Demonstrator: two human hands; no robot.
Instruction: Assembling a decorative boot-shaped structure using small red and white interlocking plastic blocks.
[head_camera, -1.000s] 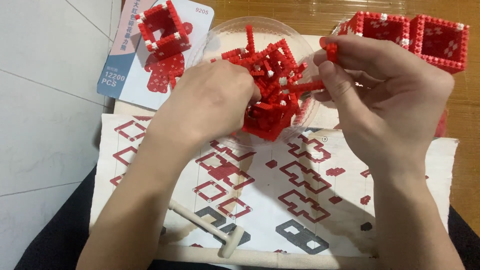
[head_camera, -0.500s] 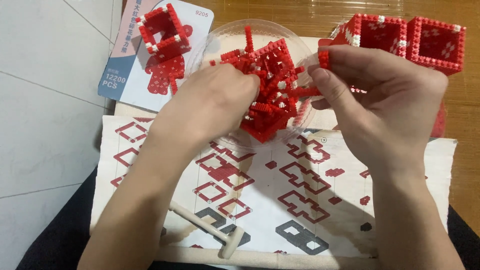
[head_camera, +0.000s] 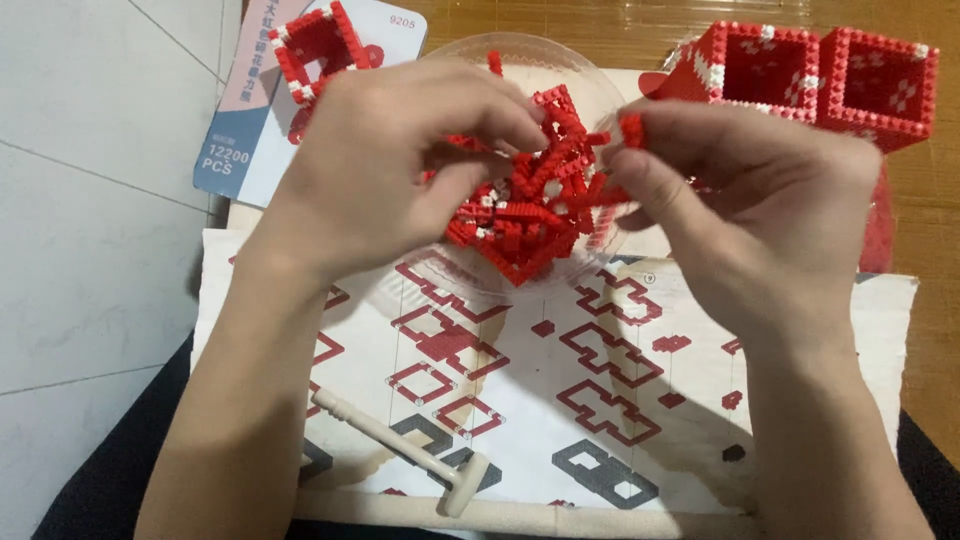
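My left hand (head_camera: 400, 160) grips a partly built red model of tiny bricks (head_camera: 530, 210) from its left side, above a clear plastic dish (head_camera: 455, 60). My right hand (head_camera: 750, 190) pinches a small red brick piece (head_camera: 631, 128) between thumb and forefinger, just at the model's upper right edge. The model has a few white bricks mixed in and hangs tilted over the dish.
Two finished red open boxes of bricks (head_camera: 815, 75) stand at the back right. A printed instruction sheet (head_camera: 600, 400) lies across my lap with a small beige hammer tool (head_camera: 400, 445) on it. A booklet and another red brick frame (head_camera: 315, 45) lie back left.
The model has been turned a little between my hands. My right hand's pinched red piece has moved closer to the model's upper right.
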